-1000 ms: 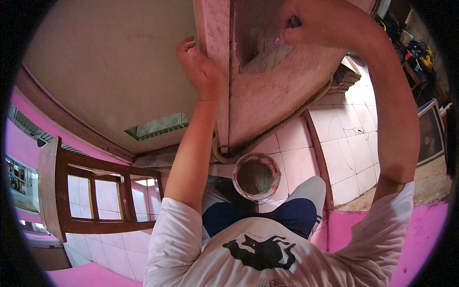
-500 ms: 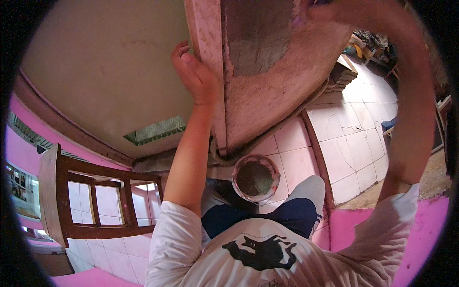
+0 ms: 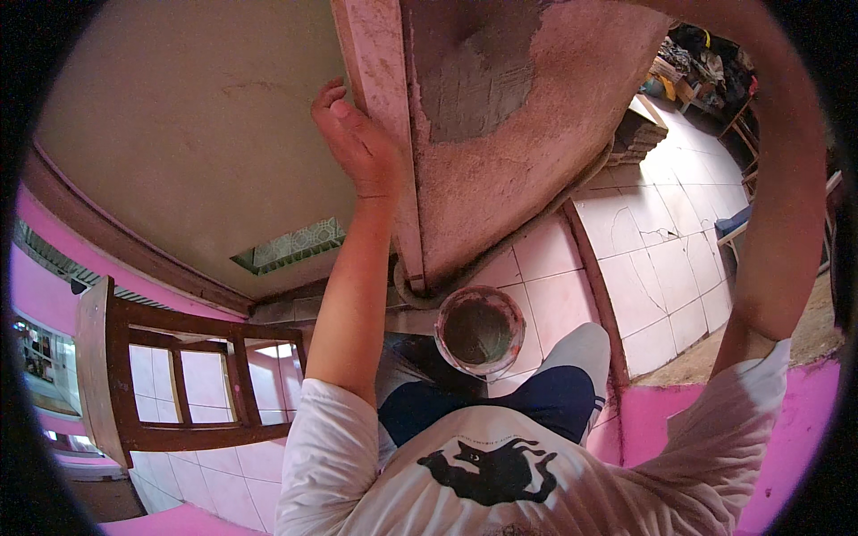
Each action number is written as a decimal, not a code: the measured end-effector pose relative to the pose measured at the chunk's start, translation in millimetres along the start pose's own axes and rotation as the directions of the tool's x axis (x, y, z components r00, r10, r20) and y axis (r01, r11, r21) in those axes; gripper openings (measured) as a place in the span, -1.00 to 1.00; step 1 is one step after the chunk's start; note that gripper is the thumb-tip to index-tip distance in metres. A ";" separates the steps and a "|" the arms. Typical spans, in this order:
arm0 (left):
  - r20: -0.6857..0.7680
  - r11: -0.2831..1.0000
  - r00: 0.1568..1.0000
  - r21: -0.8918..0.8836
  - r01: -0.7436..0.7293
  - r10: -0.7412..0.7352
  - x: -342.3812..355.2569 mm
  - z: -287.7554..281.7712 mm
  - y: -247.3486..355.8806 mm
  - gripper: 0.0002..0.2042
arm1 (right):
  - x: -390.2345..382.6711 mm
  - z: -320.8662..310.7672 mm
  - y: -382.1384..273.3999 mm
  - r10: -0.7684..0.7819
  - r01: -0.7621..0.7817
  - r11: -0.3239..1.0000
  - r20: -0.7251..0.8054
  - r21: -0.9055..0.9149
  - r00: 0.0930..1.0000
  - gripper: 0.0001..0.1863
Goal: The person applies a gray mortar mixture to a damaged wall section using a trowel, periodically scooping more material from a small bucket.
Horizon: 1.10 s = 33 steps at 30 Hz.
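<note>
The left hand [image 3: 357,147], fingers loosely bent and clamped on nothing, rests against a long, narrow, pink-stained edge strip [image 3: 380,71]. The right hand is beyond the upper border, so its grip cannot be told. Beside the strip, a damp grey mortar patch [image 3: 474,89] covers part of a rough pinkish wall [image 3: 536,170]. Nearer the body, a round, crusty-rimmed bucket [image 3: 480,330] of grey mix stands on pale floor tiles [image 3: 643,277].

The right hand is out of view, the right arm [image 3: 791,188] being cut off by the top edge, as is the wall's [image 3: 500,183] grey patch [image 3: 469,76]. The left hand's [image 3: 356,152] palm is hidden. Beyond the floor's [image 3: 666,241] far edge, the clutter [image 3: 702,67] is too small to tell apart.
</note>
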<state>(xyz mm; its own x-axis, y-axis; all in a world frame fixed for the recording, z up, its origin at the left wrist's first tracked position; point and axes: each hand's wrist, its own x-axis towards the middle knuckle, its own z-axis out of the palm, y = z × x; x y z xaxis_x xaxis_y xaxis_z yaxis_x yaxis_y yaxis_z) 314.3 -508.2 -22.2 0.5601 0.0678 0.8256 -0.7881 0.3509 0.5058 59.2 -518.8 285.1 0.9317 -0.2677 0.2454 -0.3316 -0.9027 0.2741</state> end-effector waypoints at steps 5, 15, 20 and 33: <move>-0.042 0.996 0.997 -0.059 -0.064 0.062 -0.2 16.7 -1.0 -0.56 | -20.9 19.3 -25.3 0.019 -0.025 0.994 -0.057 -0.108 0.998 -0.69; -0.020 0.998 0.999 0.058 -0.034 0.035 2.7 -3.8 0.7 -0.58 | 1.7 40.8 -29.0 -0.050 0.048 0.994 0.022 0.094 0.999 -0.72; -0.025 0.999 0.999 -0.004 -0.046 0.046 2.5 3.7 -1.9 -0.59 | -2.8 -1.6 -28.2 0.059 -0.062 0.994 -0.037 -0.086 0.998 -0.71; -0.009 0.999 0.999 -0.036 -0.037 0.036 1.1 8.9 1.2 -0.56 | 6.0 129.4 16.2 0.048 -0.049 0.998 0.055 0.026 0.997 -0.75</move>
<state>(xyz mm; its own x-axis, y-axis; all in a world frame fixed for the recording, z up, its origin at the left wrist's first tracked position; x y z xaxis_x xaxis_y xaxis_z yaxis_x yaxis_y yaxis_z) 311.7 -516.0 -18.5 0.5333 0.0887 0.8413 -0.7983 0.3817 0.4659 78.6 -578.6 170.8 0.9216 -0.3283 0.2071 -0.3729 -0.8969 0.2377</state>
